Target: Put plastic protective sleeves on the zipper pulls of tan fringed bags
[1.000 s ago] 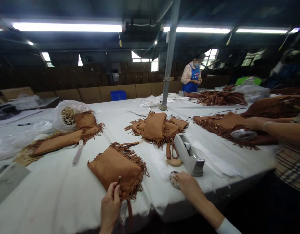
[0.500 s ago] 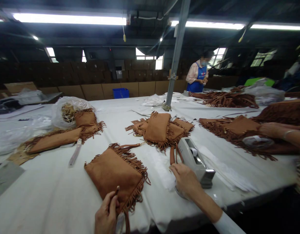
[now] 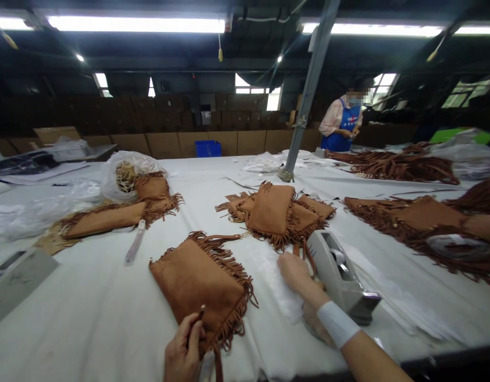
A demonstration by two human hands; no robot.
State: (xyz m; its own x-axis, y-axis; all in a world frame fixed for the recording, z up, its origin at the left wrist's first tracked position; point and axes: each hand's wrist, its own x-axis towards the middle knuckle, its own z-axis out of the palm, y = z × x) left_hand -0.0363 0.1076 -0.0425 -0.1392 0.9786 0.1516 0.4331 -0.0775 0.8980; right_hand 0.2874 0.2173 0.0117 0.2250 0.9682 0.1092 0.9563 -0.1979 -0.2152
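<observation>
Suede fringed bag (image 3: 200, 286): where does it lie?

Flat on the white-covered tabletop (image 3: 77, 323), closest to the wearer, with its lower corner at the left hand (image 3: 183, 347).

What are the hands doing?

The left hand pinches a thin brown stick (image 3: 199, 314) upright between fingers and thumb; what the stick is, I cannot tell. The right hand (image 3: 296, 276) lies with its fingers together, pressed on crumpled white tissue (image 3: 278, 292), just beside a grey tape dispenser (image 3: 340, 281).

And farther off?

More fringed bags (image 3: 274, 209) lie on the cloth, near a clear plastic sack (image 3: 121, 175). A co-worker (image 3: 340, 124) in a blue apron stands at the far end. Cardboard cartons (image 3: 163, 144) and a blue crate (image 3: 208, 148) line the wall, beside a steel column (image 3: 308, 90), under fluorescent tubes (image 3: 135, 24).
</observation>
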